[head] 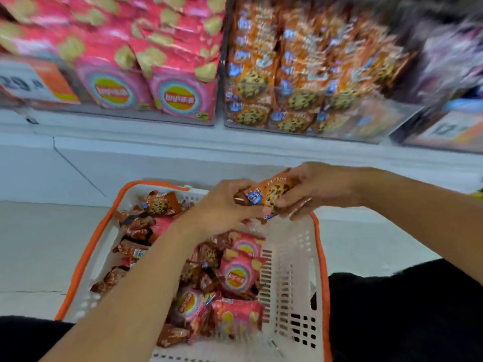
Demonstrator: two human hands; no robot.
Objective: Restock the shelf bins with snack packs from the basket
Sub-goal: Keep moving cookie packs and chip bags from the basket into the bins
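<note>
Two bare hands meet above a white basket (292, 270) with an orange rim. Both hands hold the same orange cookie pack (271, 192), which has a picture of a chocolate chip cookie and a small blue label on it. The left hand (224, 205) has its fingers curled around the lower left end of the pack. The right hand (311, 189) pinches the upper right end, with its thumb on top and its fingers curled underneath. The pack is up in the air, tilted, just over the far edge of the basket and below the shelf. Something small and blue and white pokes out under the hands, but it is too blurry to tell what it is. Inside the basket lie many more snack packs in a loose pile: pink chip bags (239, 275) with a round yellow and red logo, more orange cookie packs (159, 203) near the far left corner, and brown packs (136, 231) along the left side. Up on the white shelf stand two clear bins. The left bin (146, 114) is full of pink chip bags, and the right bin (371, 131) is packed with orange cookie packs. A price tag (34, 82) sits at the far left.
</note>
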